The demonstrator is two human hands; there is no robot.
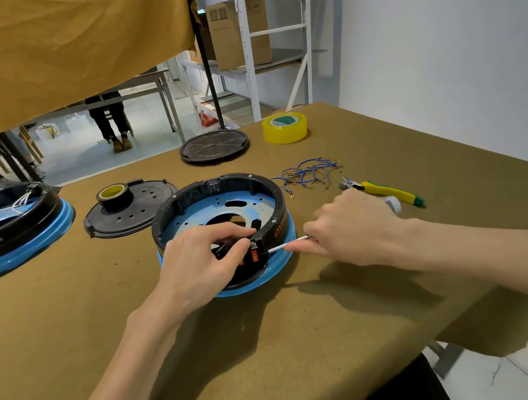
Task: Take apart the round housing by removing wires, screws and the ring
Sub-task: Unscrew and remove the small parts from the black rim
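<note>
Round housing (221, 220) is seen at worktop (276, 329) centre, black ring (265, 192) seated on a blue base. Left hand (197, 265) is closed on the near wall by the red switches; right hand (354, 230) is wrapped around a screwdriver (289, 246), tip set at the wall's 5 o'clock. Slip is judged likely if the tip cams out, jabbing the left fingers (238, 243). Wires (310, 173) and cutters (382, 189) lie at 2 o'clock, crowding the right elbow; the near worktop is open.

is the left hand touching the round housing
Touching: head view shows the left hand gripping the near rim of the round housing, fingers over its edge.
</note>
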